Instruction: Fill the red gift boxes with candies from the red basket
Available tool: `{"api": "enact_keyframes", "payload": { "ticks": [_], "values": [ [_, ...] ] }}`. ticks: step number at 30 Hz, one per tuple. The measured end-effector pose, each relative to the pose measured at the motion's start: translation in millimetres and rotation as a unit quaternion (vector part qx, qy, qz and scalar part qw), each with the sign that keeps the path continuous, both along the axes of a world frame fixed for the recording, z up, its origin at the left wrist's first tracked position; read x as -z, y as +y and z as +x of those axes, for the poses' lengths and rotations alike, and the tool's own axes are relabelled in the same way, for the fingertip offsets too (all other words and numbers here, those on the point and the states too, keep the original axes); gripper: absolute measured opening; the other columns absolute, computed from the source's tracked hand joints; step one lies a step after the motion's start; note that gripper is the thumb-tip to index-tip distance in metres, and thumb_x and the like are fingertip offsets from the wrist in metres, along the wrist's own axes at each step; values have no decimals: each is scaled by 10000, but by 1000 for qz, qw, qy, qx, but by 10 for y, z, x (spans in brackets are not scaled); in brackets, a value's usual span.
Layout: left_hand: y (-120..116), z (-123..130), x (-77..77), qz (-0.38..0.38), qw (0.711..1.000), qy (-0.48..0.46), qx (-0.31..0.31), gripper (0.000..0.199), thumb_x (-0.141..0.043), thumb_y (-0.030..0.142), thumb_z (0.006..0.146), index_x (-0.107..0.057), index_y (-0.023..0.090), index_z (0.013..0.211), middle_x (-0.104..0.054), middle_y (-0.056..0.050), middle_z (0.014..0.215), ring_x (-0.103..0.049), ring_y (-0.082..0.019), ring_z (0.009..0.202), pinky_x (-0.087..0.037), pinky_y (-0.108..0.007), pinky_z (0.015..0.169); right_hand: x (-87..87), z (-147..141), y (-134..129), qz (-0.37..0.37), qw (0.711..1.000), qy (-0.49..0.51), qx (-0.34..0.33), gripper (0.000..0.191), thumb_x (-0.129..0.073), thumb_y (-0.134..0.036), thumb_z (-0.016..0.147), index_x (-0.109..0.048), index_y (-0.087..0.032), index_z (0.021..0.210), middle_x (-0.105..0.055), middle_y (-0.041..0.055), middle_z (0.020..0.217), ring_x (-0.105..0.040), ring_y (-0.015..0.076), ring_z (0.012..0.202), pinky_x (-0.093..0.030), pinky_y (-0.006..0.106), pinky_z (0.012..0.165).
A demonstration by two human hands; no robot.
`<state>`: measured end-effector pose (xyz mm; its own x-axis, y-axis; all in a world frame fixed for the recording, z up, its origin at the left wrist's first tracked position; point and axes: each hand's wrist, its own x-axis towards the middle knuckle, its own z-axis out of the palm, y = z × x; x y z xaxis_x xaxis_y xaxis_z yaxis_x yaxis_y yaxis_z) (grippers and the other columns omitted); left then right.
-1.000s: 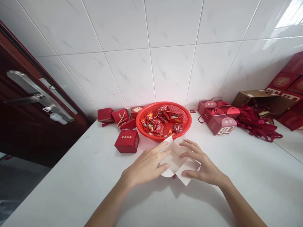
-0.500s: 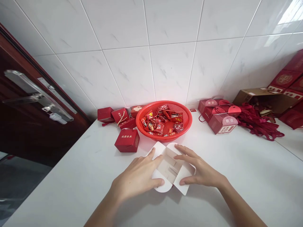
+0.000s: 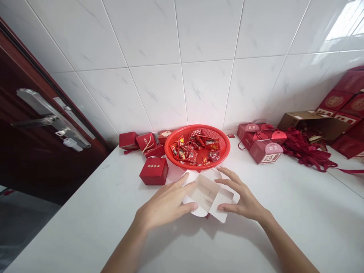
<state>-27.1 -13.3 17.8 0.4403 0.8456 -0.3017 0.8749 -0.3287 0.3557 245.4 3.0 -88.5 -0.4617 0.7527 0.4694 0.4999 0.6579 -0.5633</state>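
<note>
The left hand point(image 3: 165, 204) and right hand point(image 3: 243, 197), fingers spread and ungripped, touch the flaps point(image 3: 218, 213) of the open box point(image 3: 204, 192) between them, above the table point(image 3: 113, 216), near the basket point(image 3: 196, 167) of packets point(image 3: 192, 155).

The left forearm point(image 3: 127, 242) and the right forearm point(image 3: 287, 242) are bare, each narrowing smoothly to a slim wrist point(image 3: 143, 222). The left hand point(image 3: 165, 201) and the right hand point(image 3: 245, 198) are bare too, with slender, tapering fingers point(image 3: 187, 208) and nails that look short, though they show too small to judge well. A tiny dark spot seems to mark the left hand near its wrist.
</note>
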Motion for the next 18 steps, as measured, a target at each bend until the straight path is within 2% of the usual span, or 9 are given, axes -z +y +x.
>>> {"api": "enact_keyframes", "payload": {
  "ticks": [3,5,9,11,14,18],
  "values": [
    [3,-59,-36,11,1000,-15,-2,550,-454,605,928,-547,343,1402,-353,-43,1608,-575,-349,1269,-508,-387,931,-55,14,-2,-18,998,63,5,557,-702,-570,826,-614,-282,1294,-445,124,1542,-436,339,1405,-439,496,1104],
    [29,-122,-67,25,999,-25,-8,585,-454,630,926,-547,319,1413,-384,-59,1592,-530,-348,1321,-485,-401,985,-105,29,18,-39,992,116,22,455,-648,-533,880,-626,-282,1259,-513,121,1484,-501,321,1352,-465,477,1075],
    [230,-286,-120,74,994,-70,-28,590,-479,583,931,-542,270,1427,-487,-67,1525,-474,-300,1376,-429,-389,1076,-231,69,177,-59,973,207,79,269,-586,-468,933,-694,-259,1064,-692,100,1221,-633,283,1171,-526,427,975],
    [446,-344,-132,89,991,-91,-42,570,-498,543,923,-571,237,1399,-559,-73,1459,-534,-282,1314,-450,-364,1050,-302,65,325,-59,964,239,98,259,-610,-474,912,-707,-242,976,-727,89,1086,-681,263,1028,-557,398,888],
    [909,-345,-111,97,988,-114,-39,477,-512,459,915,-650,206,1295,-647,-74,1348,-615,-262,1200,-465,-324,1013,-388,-20,605,-56,958,261,108,282,-637,-489,872,-706,-223,931,-738,80,976,-694,240,881,-567,385,821],
    [1602,-183,30,86,993,-71,-37,397,-532,270,886,-666,151,1240,-643,-111,1350,-596,-260,1231,-432,-306,1042,-390,-270,1008,-84,954,269,103,298,-633,-496,817,-680,-206,865,-742,81,904,-684,227,778,-566,376,754]
  ]
}}
